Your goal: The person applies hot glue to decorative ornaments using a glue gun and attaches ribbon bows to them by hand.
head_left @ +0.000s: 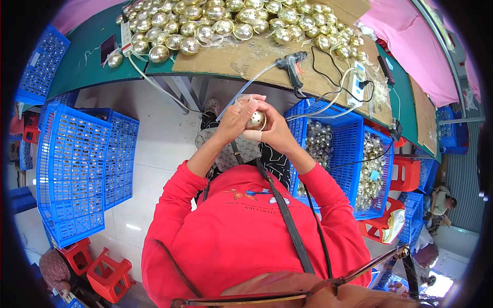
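Note:
Just in front of my chest, both hands are closed round a shiny gold ball (255, 122) with small dark spots on its face. My left hand (235, 121) grips it from the left, its fingers over the top. My right hand (278, 130) cups the other side, with a pale wrap on one finger. Something thin and translucent shows above the ball, too faint to name. At the table's edge beyond my hands lies a glue gun (292, 69), a long translucent glue stick (252, 82) running from it down towards my left hand.
Gold balls (223, 25) are heaped along the table's (231, 62) far side. A white power strip (358, 84) with cables lies at the right. Blue crates (334, 134) of small balls stand right of me; stacked blue crates (72, 169) and red stools (109, 274) are at the left.

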A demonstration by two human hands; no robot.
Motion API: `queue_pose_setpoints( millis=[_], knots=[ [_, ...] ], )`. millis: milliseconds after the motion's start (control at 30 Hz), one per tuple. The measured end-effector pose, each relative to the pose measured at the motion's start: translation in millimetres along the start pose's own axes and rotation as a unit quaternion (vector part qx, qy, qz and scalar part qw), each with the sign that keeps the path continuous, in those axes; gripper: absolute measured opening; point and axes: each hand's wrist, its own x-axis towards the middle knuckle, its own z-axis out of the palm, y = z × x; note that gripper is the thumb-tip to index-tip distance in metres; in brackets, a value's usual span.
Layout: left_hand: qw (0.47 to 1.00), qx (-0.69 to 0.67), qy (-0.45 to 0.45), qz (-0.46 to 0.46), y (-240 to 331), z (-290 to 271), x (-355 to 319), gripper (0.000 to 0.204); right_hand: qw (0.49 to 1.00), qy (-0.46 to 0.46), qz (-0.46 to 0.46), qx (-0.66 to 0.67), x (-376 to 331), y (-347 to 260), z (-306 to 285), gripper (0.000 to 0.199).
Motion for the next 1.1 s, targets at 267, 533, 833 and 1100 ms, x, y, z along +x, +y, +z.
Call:
queue_pose_setpoints(
  millis=[267,533,833,1100],
  knots=[
    [0.996,0.010,-0.092,0.011,8.1,-9.5,-0.9,0.041,0.998,-0.036,0.047,0.021,-0.8,-7.6,-6.9,0.066],
    [0.997,0.023,-0.078,0.018,3.5,-9.3,-5.1,0.040,0.977,-0.093,0.173,0.088,0.0,-25.1,-10.0,0.062],
    [0.998,-0.005,-0.039,-0.039,9.7,-7.8,-7.9,0.042,0.995,-0.041,0.086,0.036,-1.8,-11.6,-3.2,0.048],
    [0.996,-0.047,-0.075,-0.016,9.4,-10.4,-4.3,0.044,0.997,-0.034,0.072,0.009,-3.1,-9.7,-3.7,0.051]
  ],
)
